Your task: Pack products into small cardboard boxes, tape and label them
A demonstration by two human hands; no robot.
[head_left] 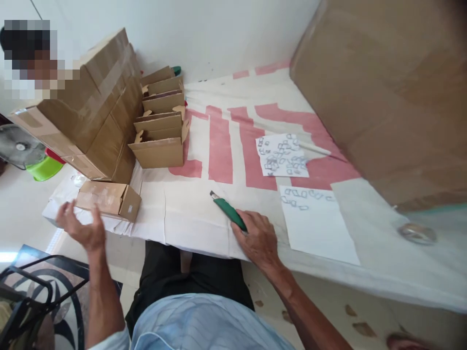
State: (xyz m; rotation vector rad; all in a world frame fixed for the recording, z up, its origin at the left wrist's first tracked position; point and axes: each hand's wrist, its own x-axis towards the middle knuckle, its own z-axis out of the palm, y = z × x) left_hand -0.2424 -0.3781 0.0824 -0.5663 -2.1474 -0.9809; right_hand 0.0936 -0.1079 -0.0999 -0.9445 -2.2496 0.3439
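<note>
We note a table (204, 214) under a white and red cover. A large carton (383, 97) fills its right end. A taped stack of cartons (95, 112) stands at the left, with small open boxes (160, 133) lined up against it, seemingly to stay within reach. A small closed box (109, 199) lies at the near left edge. The left hand (82, 226) hovers just beside it, fingers spread, holding nothing. The right hand (259, 240) closes over the handle of a green knife (228, 211) that lies on the cover, tip pointing away from the body, likely for safety.
</note>
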